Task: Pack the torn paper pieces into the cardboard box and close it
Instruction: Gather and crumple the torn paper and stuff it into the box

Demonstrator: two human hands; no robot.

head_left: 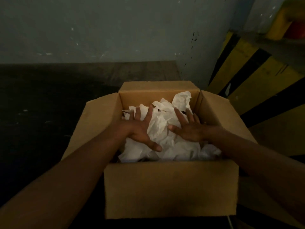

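Your left hand [138, 128] and right hand [189, 129] lay flat, fingers spread, on the torn paper [162, 124] inside the open cardboard box [170, 187]. You needed to push down softly and evenly, so the pile sat below the flaps [219, 116].

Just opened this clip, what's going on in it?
A person is pressing torn white paper pieces down into a cardboard box. The left hand and right hand lie side by side on top of the pile, fingers spread and fairly straight, gripping nothing. The paper fills much of the box, and its flaps stand open, so it is not yet closed.
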